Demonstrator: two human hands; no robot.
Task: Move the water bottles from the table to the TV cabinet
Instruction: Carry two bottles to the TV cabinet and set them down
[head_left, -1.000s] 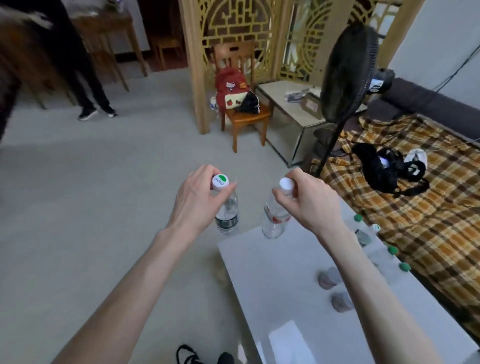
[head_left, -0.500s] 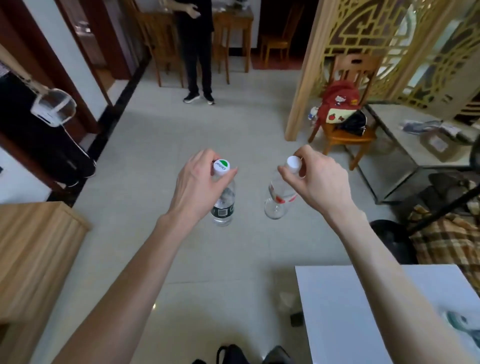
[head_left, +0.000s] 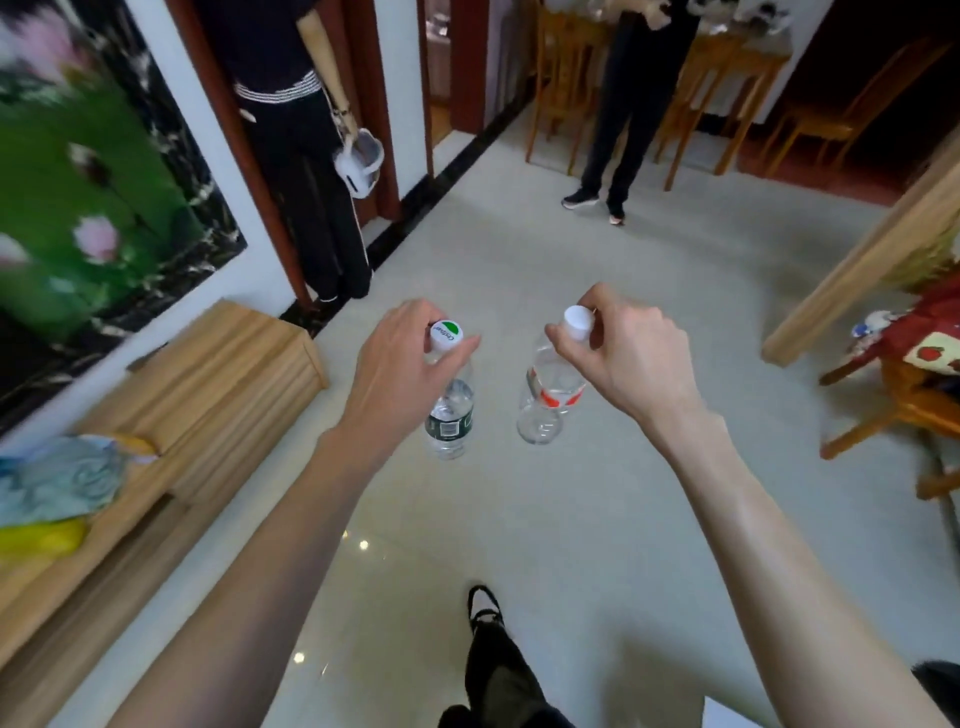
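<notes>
— Carrying both over: the green-label bottle (head_left: 450, 410) hangs from the left hand (head_left: 400, 364) pinching its cap, the red-label bottle (head_left: 550, 395) from the right hand (head_left: 631, 358) likewise, above the pale floor (head_left: 519, 260)

— Next, I'd guess, turn left and stand them on the wooden TV cabinet (head_left: 208, 374), beside the bundled cloth (head_left: 57, 480)

Left hand (head_left: 400, 364) and right hand (head_left: 631, 358) each pinch a water bottle by its cap above a tiled floor (head_left: 519, 519), beside a wooden cabinet (head_left: 208, 395).
</notes>
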